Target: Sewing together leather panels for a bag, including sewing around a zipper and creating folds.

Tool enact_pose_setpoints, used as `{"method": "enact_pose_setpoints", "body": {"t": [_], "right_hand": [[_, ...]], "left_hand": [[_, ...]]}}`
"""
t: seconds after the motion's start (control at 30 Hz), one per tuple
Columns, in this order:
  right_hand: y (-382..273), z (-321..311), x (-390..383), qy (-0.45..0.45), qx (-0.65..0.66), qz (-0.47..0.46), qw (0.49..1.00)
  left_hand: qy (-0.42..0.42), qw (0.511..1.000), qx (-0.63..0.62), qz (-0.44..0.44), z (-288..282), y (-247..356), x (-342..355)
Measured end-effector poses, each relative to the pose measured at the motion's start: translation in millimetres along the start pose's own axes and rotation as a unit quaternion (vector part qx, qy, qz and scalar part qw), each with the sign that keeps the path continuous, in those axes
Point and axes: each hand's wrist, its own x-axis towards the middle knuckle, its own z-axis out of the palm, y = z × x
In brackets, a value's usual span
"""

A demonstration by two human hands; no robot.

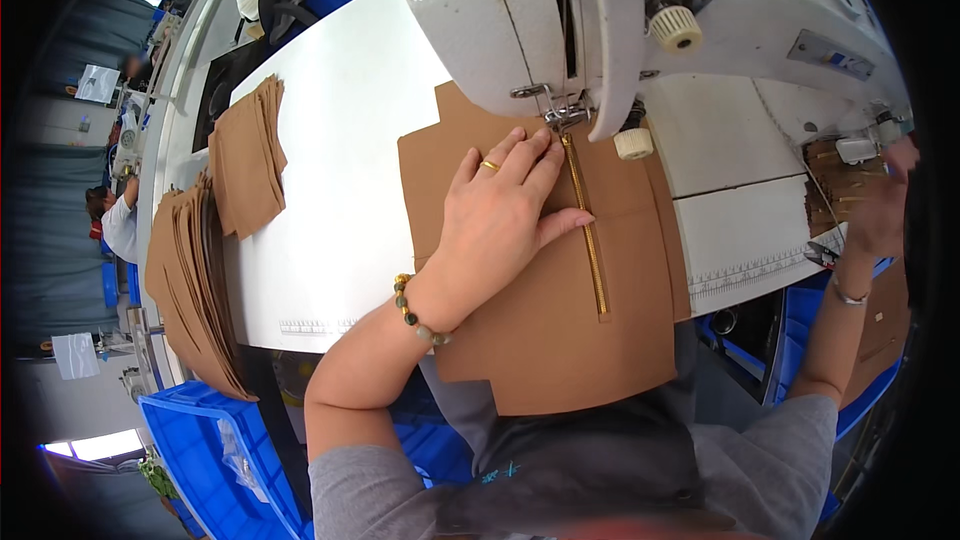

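Observation:
My left hand [500, 202] lies flat with outstretched fingers on a brown fabric panel [575, 365], which has notched corners. Its thumb reaches onto a gold-toothed zipper [594, 260] set lengthwise in the panel. The zipper's far end sits by the presser foot [567, 116] of a white sewing machine [475, 25]. The panel's near part hangs over the table edge towards my lap. At the far right my right hand [882, 210] is raised, blurred and partly cut off by the picture's rim, so its fingers cannot be made out. Thread snips [822, 255] lie beside that wrist.
Stacked brown fabric pieces [190, 280] drape over the table's left edge, with another pile [246, 155] behind. Small brown pieces [830, 180] lie at the right. Blue crates [215, 450] stand below the white table [330, 140]. A person [118, 220] sits far left.

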Motion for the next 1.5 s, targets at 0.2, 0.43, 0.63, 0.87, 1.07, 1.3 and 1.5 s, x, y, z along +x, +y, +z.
{"method": "enact_pose_setpoints", "body": {"t": [0.2,0.43,0.63,0.87,1.07,1.3,1.5], "right_hand": [[-78,131,12,-0.324,0.028,-0.065,0.943],[-93,180,14,-0.298,0.117,0.157,0.934],[-96,179,12,-0.285,0.146,0.175,0.931],[-100,181,1,-0.318,0.128,0.187,0.921],[-122,187,-27,-0.402,0.082,0.02,0.912],[-122,189,-29,-0.407,0.042,-0.083,0.909],[-125,188,-34,-0.414,0.026,-0.089,0.906]], "left_hand": [[0.002,1.0,0.003,0.006,0,-1,1],[0.007,1.0,-0.008,0.007,0,-4,0],[0.004,1.0,-0.002,0.013,2,-3,-1],[0.0,1.0,-0.005,0.015,-1,-3,-3],[0.004,1.0,-0.012,0.011,-1,-2,-4],[0.016,0.999,-0.035,0.002,0,0,-5],[0.012,0.999,-0.031,0.014,-3,1,-5]]}}
